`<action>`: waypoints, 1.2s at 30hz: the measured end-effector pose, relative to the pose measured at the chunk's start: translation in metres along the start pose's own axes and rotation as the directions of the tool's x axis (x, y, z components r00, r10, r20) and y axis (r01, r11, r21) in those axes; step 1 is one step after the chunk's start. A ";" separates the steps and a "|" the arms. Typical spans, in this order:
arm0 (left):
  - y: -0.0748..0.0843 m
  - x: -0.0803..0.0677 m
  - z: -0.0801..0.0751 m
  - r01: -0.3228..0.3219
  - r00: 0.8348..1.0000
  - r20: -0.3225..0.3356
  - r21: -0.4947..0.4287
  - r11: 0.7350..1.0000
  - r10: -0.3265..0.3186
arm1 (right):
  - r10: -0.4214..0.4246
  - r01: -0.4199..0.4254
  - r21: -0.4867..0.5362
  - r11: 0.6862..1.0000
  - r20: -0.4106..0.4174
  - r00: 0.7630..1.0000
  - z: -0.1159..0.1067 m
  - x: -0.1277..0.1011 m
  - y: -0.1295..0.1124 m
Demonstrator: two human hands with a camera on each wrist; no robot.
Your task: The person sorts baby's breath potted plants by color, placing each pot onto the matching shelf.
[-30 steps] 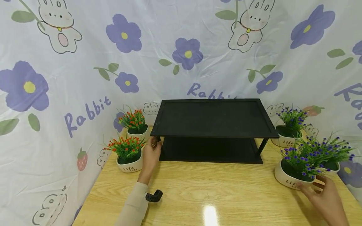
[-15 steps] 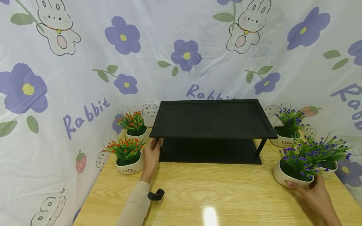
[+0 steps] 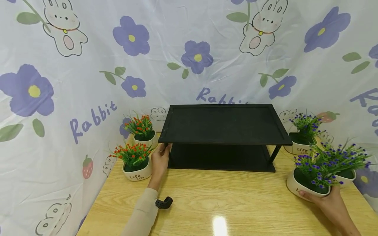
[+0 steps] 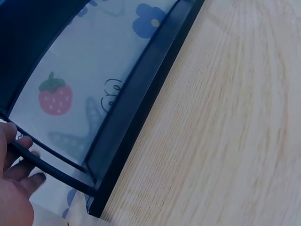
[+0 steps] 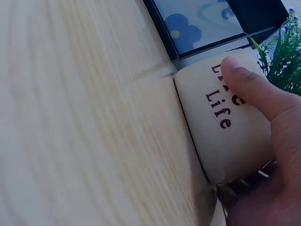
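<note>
Left hand [image 3: 159,163] curls round the near left post of the shelf [image 3: 224,124]; right hand [image 3: 329,200] grips the near right pot [image 3: 293,184] — tabletop [image 3: 224,191] spreads between pot and shelf edge.

Rabbit-print cloth [image 3: 165,23] behind a glossy wooden table [image 3: 245,196]

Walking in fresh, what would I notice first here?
Probably the black two-tier shelf toward the back of the wooden table, one left post gripped by the left hand. Two orange-flowered pots stand left of it and three purple-flowered pots right, the right hand gripping the nearest purple one. Behind hangs a white sheet printed with rabbits and flowers.
</note>
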State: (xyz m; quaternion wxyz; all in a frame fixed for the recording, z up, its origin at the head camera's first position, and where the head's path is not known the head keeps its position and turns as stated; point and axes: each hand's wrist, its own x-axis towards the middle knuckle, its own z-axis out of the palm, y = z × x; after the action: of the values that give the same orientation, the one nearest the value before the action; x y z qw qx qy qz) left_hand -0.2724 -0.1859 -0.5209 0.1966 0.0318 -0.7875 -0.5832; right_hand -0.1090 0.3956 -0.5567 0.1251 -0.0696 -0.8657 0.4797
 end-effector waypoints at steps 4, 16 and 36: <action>-0.001 -0.001 0.001 0.011 1.000 0.004 -0.017 1.000 -0.011 | 0.216 -0.221 0.038 0.974 0.108 0.970 -0.003 0.003 -0.008; -0.001 -0.001 0.001 -0.025 1.000 -0.009 0.038 0.999 0.026 | 0.419 -0.403 -0.121 0.907 0.180 0.890 -0.016 0.010 -0.018; -0.003 -0.001 0.000 -0.023 1.000 -0.018 0.042 0.999 0.024 | 0.377 -0.370 -0.103 0.923 0.061 0.924 -0.047 0.014 -0.069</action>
State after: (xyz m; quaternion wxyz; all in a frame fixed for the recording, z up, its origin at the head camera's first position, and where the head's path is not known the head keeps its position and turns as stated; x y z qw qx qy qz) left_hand -0.2721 -0.1867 -0.5242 0.2099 0.0320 -0.7982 -0.5638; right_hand -0.1088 0.4003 -0.4723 -0.0064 -0.2199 -0.8615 0.4577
